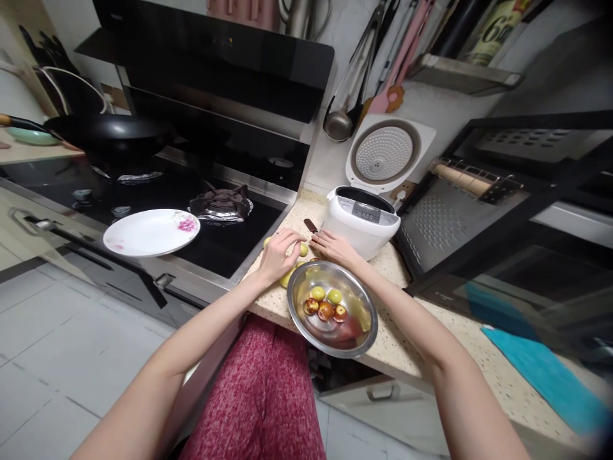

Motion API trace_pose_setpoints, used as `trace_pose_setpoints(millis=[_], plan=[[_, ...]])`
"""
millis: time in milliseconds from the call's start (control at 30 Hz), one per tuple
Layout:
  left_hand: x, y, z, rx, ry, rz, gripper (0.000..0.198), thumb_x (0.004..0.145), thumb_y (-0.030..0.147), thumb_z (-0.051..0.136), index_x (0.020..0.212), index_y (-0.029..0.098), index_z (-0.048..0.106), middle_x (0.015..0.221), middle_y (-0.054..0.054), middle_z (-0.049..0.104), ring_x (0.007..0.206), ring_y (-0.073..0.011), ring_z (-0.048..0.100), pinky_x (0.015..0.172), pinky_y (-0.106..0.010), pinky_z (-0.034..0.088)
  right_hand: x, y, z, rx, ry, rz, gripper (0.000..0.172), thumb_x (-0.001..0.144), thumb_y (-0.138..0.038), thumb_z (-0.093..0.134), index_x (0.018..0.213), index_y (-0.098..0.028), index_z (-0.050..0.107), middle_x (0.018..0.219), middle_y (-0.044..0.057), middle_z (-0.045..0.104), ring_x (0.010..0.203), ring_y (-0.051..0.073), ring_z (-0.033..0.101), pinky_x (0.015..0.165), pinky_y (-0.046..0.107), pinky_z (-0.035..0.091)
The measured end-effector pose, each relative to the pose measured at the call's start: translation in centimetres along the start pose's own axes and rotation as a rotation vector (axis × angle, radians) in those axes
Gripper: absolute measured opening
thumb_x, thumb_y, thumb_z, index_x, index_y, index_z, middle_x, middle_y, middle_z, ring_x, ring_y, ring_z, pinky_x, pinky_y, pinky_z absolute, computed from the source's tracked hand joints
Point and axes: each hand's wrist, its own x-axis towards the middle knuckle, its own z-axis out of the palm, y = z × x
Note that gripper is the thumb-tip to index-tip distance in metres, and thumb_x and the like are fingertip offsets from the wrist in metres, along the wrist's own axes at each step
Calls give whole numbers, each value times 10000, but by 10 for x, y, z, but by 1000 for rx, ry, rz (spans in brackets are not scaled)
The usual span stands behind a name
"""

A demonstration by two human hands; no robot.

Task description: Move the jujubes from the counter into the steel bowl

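My left hand (279,257) is over the counter with its thumb apart from its fingers. Just beyond its fingertips is a green jujube (303,249), and more yellow-green fruit lies partly hidden under and beside the hand. My right hand (334,248) reaches in from the right with its fingers stretched out, beside the brown handle of a small knife (311,225); the rest of the knife is hidden. Below both hands, a steel bowl (368,326) sits tilted at the counter edge. In it are green jujubes (334,296) and several red-brown jujubes (325,311).
A white rice cooker (357,233) stands lid up behind my right hand. To the left, a flowered plate (143,239) rests on the stove by a burner (221,203), with a black wok (115,131) farther back. A teal cloth (536,367) lies on the right counter near a black oven (479,236).
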Motion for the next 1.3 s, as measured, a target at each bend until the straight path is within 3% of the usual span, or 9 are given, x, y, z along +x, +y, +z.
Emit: trace_pose_setpoints(millis=[167,367,567,700,833,1067,1300], plan=[[0,1,-1,1,-7,-11,207,980,143,507,982,183,710,983,-56,740,946,-203,682,882,-340,514,5,2,17,-104,-3,-53,267,1028,-136,502,1251,-82,639,1263,213,675,1202,277,645,1169,533,447],[1,1,-1,13,-26,-17,219,987,158,495,981,187,712,981,-59,744,947,-207,681,893,-350,517,5,-1,15,-180,-13,-81,254,1055,-162,455,1181,-87,663,1121,193,714,1083,278,677,1069,495,527],[0,1,-1,5,-36,-33,213,988,163,499,971,191,710,981,-57,741,953,-206,682,899,-347,519,-27,-5,-18,-98,123,17,353,1041,-111,441,1341,-122,626,1352,197,678,1249,286,644,1094,517,520],[0,0,-1,3,-57,-35,214,987,171,496,974,191,708,982,-60,736,961,-209,681,888,-347,521,-55,-22,-46,18,328,181,347,1030,-130,489,1336,-153,651,1311,179,707,1215,288,670,1056,499,548],[0,0,-2,8,-67,-23,217,984,169,491,966,187,707,978,-59,733,954,-205,681,884,-340,524,-70,-53,-73,324,478,323,360,992,-175,591,1346,-207,649,1272,152,720,1174,280,687,1011,485,573],[0,-2,-1,30,-67,-16,217,983,171,493,967,187,709,967,-52,727,926,-196,676,873,-329,518,-73,-93,-110,811,230,138,346,957,-182,673,1299,-226,694,1278,104,737,1204,230,689,1052,418,557],[1,-1,-3,3,-77,0,202,979,163,508,955,183,707,935,-43,710,897,-183,665,849,-313,516,-73,-105,-112,1125,-88,24,361,940,-241,730,1301,-227,715,1251,86,754,1170,211,692,1041,382,540]])
